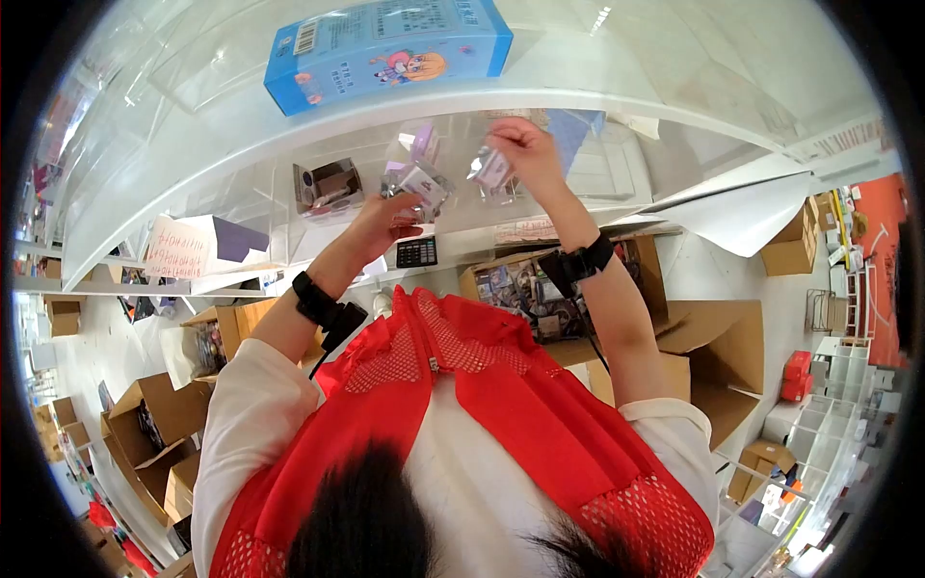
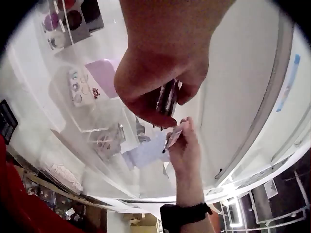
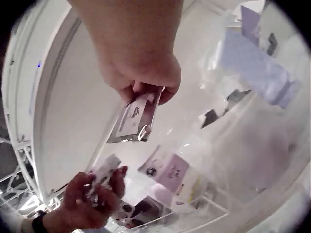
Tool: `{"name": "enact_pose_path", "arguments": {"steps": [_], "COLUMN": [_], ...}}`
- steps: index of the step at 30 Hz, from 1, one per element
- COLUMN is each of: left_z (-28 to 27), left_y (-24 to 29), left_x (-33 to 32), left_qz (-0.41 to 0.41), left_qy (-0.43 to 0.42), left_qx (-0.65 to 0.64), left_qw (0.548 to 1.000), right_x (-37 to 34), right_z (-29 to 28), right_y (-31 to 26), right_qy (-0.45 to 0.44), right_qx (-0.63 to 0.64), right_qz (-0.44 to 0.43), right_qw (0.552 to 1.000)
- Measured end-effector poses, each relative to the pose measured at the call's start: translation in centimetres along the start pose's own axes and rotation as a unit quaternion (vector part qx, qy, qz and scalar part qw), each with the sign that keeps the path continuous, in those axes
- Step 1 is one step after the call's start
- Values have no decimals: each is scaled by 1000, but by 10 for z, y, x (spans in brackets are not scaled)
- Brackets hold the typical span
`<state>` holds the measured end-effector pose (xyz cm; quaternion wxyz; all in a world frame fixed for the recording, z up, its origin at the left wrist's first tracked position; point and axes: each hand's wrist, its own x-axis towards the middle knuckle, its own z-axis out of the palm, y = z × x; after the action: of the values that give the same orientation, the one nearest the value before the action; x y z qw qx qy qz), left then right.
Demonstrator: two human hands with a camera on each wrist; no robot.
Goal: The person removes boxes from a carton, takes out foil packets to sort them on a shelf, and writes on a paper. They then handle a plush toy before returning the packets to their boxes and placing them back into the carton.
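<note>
My left hand (image 1: 385, 220) grips small shiny clear-plastic packets (image 1: 422, 185) with printed white labels. Seen from the left wrist, the packets (image 2: 167, 96) stand edge-on between the curled fingers and thumb. My right hand (image 1: 528, 154) pinches one similar flat packet (image 3: 132, 117) by its end, label facing the camera in the right wrist view. The two hands are apart, with the right one farther forward. A purple-and-white small box (image 3: 167, 170) lies below them. Left of it stands an opened box (image 1: 328, 185) with round pictures on it.
A blue carton (image 1: 390, 56) with a cartoon figure lies on the clear shelf above the hands. A calculator (image 1: 416, 252) sits near the left wrist. Below are cardboard boxes (image 1: 540, 289) full of packaged goods. Paper sheets (image 1: 193, 246) with red handwriting stand at the left.
</note>
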<state>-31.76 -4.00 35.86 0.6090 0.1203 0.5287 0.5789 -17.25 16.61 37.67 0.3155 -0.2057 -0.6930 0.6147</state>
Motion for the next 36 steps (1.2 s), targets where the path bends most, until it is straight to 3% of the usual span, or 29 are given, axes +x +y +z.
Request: {"name": "enact_pose_path", "arguments": {"steps": [3,6,9,12,15,18,20,22,25,26,28,31,34,35,36], "left_z": [12,17,10,13,9,8,6,2,-4,-3,-8,-15,-11,-9,-7], "left_y": [8,8,-1,-12,-15,-7,-1,2,-2,-3,-5,-5,3,6,8], "left_x": [-4,-9,-10,-13,-13,-21,-30,-35,-35,-38,-36,-31,-36,-38,-38], "left_qz": [-31,-36,-38,-21,-46,23,25,40,66,60,55,60,91,102,112], "left_qy": [-71,-114,-177,-205,-173,-171,-127,-112,-108,-59,-69,-80,-84,-78,-73], "left_qx": [62,39,-25,-68,-76,-85,-93,-111,-114,-134,-142,-137,-123,-122,-121], "left_qw": [995,992,983,976,981,981,987,987,985,987,986,986,985,984,984], "right_x": [-16,-22,-36,-42,-40,-16,-1,4,-3,-3,-4,0,3,1,-3], "right_z": [32,55,78,94,99,70,34,13,3,1,5,4,1,3,6], "right_y": [-36,-24,-19,-11,-5,28,58,96,113,115,89,92,61,52,44], "right_qy": [-137,-156,-139,-94,-48,75,122,107,-2,-26,-71,-56,99,106,111], "right_qx": [-68,-225,-120,-151,-34,-102,-363,-508,-606,-590,-557,-495,-345,-178,-5], "right_qz": [-74,-277,-140,-245,-139,-95,-39,188,230,243,271,280,199,185,166], "right_qw": [985,921,973,953,988,987,923,834,761,769,782,821,912,961,980]}}
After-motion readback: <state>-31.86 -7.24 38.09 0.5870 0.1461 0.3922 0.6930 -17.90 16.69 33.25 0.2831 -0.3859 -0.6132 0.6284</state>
